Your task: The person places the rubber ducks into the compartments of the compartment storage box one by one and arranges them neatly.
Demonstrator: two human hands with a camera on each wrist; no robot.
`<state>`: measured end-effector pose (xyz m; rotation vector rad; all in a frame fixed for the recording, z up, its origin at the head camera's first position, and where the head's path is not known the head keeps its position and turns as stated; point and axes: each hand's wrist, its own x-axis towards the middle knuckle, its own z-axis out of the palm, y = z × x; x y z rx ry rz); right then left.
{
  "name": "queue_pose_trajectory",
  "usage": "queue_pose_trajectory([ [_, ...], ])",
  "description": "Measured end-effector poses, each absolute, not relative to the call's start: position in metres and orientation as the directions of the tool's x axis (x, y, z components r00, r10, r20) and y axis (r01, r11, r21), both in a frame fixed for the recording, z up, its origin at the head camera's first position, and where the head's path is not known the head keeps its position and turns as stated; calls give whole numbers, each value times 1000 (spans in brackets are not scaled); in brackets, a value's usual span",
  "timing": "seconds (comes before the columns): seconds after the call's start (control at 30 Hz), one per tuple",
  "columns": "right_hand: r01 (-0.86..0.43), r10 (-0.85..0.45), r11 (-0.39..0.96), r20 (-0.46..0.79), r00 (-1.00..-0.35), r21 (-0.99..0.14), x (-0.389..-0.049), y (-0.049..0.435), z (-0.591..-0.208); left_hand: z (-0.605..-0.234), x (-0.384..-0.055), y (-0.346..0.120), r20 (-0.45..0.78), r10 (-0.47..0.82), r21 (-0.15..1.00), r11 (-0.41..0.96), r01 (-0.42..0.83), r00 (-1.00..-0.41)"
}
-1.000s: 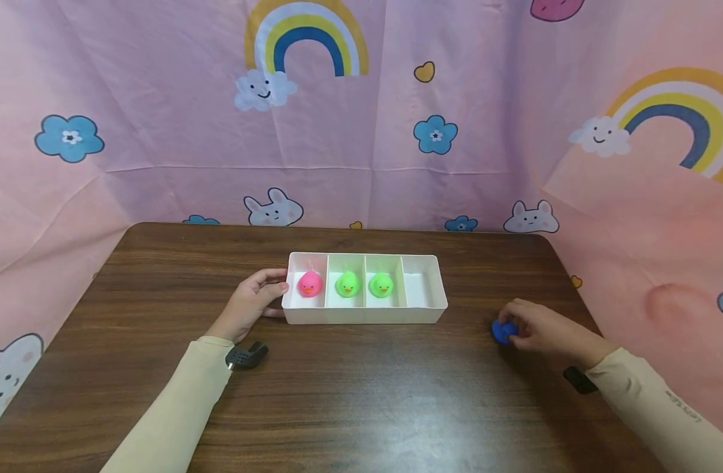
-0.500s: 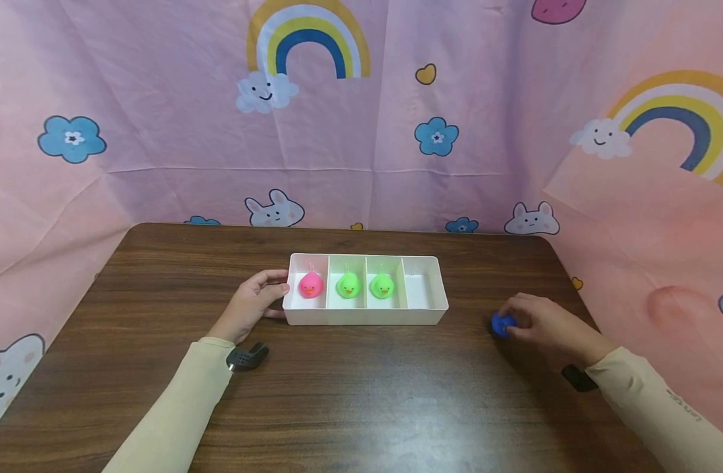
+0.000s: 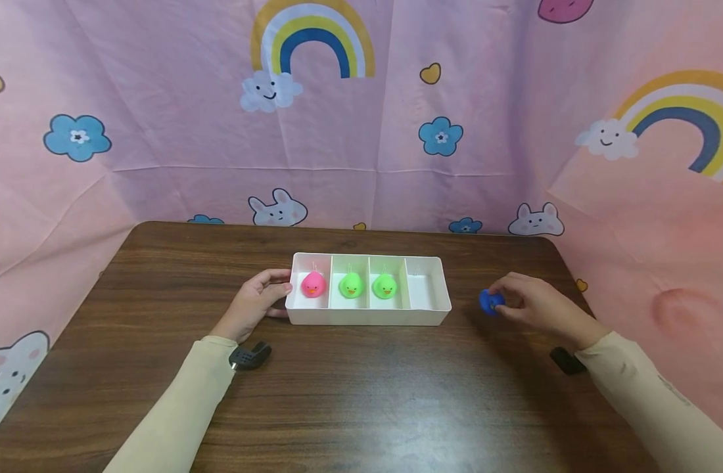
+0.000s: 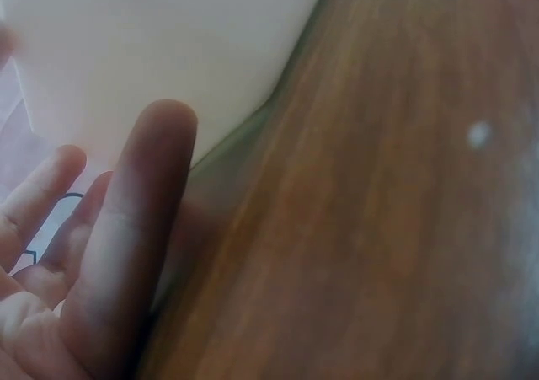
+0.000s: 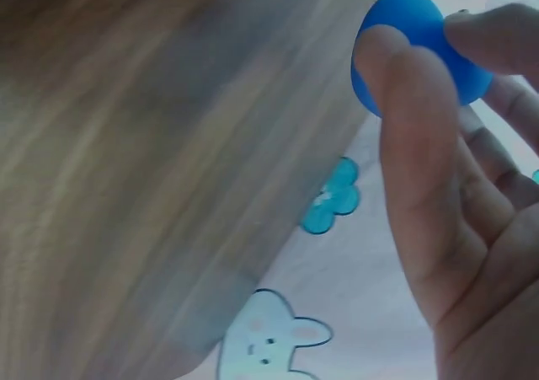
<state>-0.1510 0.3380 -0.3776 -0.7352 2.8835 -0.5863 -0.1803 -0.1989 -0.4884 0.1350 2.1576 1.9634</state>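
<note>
My left hand (image 3: pixel 252 305) rests against the left end of a white four-section box (image 3: pixel 367 318), thumb at the rim and fingers spread along the end wall. In the left wrist view, straight fingers (image 4: pixel 139 220) touch that pale wall. A pink toy duck (image 3: pixel 313 284) sits in the leftmost section; green toy ducks, one (image 3: pixel 351 285) beside another (image 3: pixel 385 286), fill the two middle ones. The rightmost section is bare. Right of the box, my right hand (image 3: pixel 536 303) pinches a small blue toy duck (image 3: pixel 488 301) above the table. Thumb and fingers partly cover the duck's smooth blue body (image 5: pixel 404 13) in the right wrist view.
The box stands on a dark wood-grain table (image 3: pixel 349 394). A pink cloth (image 3: pixel 338 144) printed with rainbows, flowers and rabbits hangs behind the table and along its sides. Black wrist straps show at the left cuff (image 3: pixel 250 355) and the right cuff (image 3: pixel 567 360).
My right hand has lifted the blue toy duck and moved it up and left, nearer the box. The left hand stays at the box's end; the whole view has shifted slightly.
</note>
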Motion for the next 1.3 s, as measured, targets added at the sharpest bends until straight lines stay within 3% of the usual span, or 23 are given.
queue_pose_trajectory([
  [0.3, -521, -522, 761, 112, -845, -386, -169, 314, -350, -487, -179, -200, -102, 213, 990, 113, -80, -972],
  [0.6, -580, -566, 727, 157, -809, -367, -184, 287, -335, -488, -178, -202, -96, 220, 992, 106, -74, -971],
  [0.9, -531, -560, 744, 56, -827, -406, -192, 263, -335, -488, -180, -200, -90, 217, 992, 109, -68, -972],
  [1.3, -537, -594, 744, -23, -804, -398, -203, 247, -355, -488, -179, -200, -90, 213, 992, 108, -69, -973],
])
